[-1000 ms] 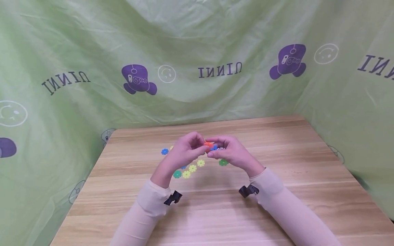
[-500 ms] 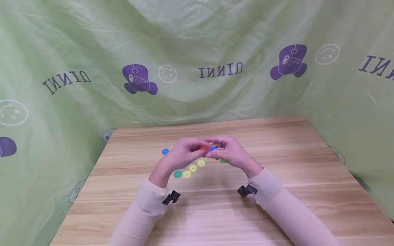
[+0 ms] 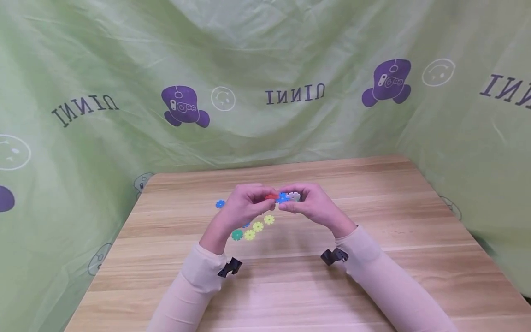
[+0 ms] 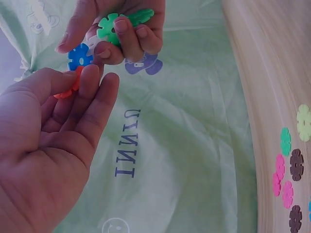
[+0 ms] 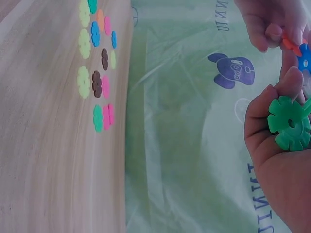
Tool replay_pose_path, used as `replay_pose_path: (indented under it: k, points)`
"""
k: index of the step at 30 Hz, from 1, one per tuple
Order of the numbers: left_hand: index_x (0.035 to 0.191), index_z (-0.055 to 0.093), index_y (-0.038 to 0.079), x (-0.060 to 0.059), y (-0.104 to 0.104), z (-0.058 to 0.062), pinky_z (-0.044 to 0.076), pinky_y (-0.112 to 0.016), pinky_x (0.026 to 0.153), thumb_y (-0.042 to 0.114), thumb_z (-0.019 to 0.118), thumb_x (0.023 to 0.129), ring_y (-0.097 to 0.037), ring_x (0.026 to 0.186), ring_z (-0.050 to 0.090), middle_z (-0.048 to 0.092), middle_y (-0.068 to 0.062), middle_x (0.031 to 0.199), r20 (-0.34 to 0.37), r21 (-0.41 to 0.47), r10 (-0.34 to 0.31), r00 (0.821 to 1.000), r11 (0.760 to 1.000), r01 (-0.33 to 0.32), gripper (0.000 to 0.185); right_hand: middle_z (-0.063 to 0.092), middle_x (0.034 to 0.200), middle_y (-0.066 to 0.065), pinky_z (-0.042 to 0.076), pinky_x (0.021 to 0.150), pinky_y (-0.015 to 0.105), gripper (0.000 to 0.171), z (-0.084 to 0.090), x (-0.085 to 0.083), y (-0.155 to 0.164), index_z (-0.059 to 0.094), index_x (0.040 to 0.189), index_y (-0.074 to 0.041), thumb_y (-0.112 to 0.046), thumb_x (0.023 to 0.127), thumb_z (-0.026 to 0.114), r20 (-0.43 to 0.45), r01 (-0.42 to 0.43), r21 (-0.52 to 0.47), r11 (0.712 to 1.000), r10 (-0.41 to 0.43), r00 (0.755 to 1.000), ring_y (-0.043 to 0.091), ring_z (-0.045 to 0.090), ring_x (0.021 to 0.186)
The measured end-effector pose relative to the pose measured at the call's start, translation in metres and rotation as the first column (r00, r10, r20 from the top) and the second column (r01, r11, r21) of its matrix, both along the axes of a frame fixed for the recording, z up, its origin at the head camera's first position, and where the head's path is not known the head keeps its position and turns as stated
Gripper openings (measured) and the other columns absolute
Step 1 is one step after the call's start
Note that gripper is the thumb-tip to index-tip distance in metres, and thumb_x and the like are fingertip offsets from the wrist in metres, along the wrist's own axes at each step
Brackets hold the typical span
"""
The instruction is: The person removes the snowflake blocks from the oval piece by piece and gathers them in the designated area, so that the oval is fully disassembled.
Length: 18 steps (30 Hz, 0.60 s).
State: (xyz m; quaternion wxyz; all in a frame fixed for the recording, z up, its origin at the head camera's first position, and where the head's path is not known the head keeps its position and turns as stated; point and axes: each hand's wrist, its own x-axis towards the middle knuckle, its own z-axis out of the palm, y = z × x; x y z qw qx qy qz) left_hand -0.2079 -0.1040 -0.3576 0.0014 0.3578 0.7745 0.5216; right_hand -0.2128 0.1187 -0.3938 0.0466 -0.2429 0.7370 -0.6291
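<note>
Both hands raised above desk (image 3: 290,276), fingertips meeting. Left hand (image 3: 244,207) pinches red snowflake disc (image 3: 271,197) between thumb and fingers. Right hand (image 3: 309,205) curls round joined cluster: blue disc (image 3: 283,197), white disc (image 3: 294,196), green discs (image 5: 290,124). Red disc edge just beside blue disc; seated in slot or not, cannot tell. Judgement: small cluster built, red disc being added. Many loose discs (image 3: 253,230) left on desk below hands.

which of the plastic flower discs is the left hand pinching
The red-orange plastic flower disc, pinched by the left hand. The blue flower disc and green flower disc sit in the right hand.
</note>
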Motion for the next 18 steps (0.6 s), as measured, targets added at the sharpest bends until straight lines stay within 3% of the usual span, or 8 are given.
replay_pose_path:
  k: [5,10,18]
  points:
    - [0.098,0.074,-0.004,0.005,0.002,0.004,0.051,-0.021,0.058,-0.009,0.069,0.086,-0.02,0.065,0.061,0.067,-0.014,0.081,-0.062,0.005,0.022,0.998,1.0,-0.022,0.014,0.071,0.1,0.009,0.055,0.067,0.03,0.034,0.001,0.0,0.0,0.072,0.113,-0.01,-0.02,0.082,0.082,-0.005,0.001,-0.005,1.0,-0.001,1.0,0.017,0.063,0.078]
    - [0.095,0.077,0.003,-0.002,-0.001,-0.008,0.049,-0.022,0.056,-0.004,0.073,0.085,-0.014,0.062,0.056,0.065,-0.005,0.077,-0.153,0.003,0.053,0.987,0.999,-0.054,0.013,0.071,0.101,0.009,0.056,0.07,0.031,0.034,0.002,0.002,-0.001,0.072,0.113,-0.007,-0.016,0.082,0.082,-0.009,-0.007,-0.012,1.0,0.007,1.0,0.019,0.065,0.08]
    - [0.096,0.078,0.007,-0.006,-0.005,-0.016,0.054,-0.025,0.057,-0.005,0.071,0.084,-0.011,0.064,0.059,0.067,0.001,0.079,-0.234,0.052,0.04,0.971,0.998,-0.029,0.018,0.072,0.1,0.009,0.056,0.068,0.029,0.034,0.002,0.002,-0.005,0.072,0.113,-0.006,-0.016,0.082,0.082,-0.016,-0.004,-0.004,1.0,0.004,1.0,0.016,0.064,0.078]
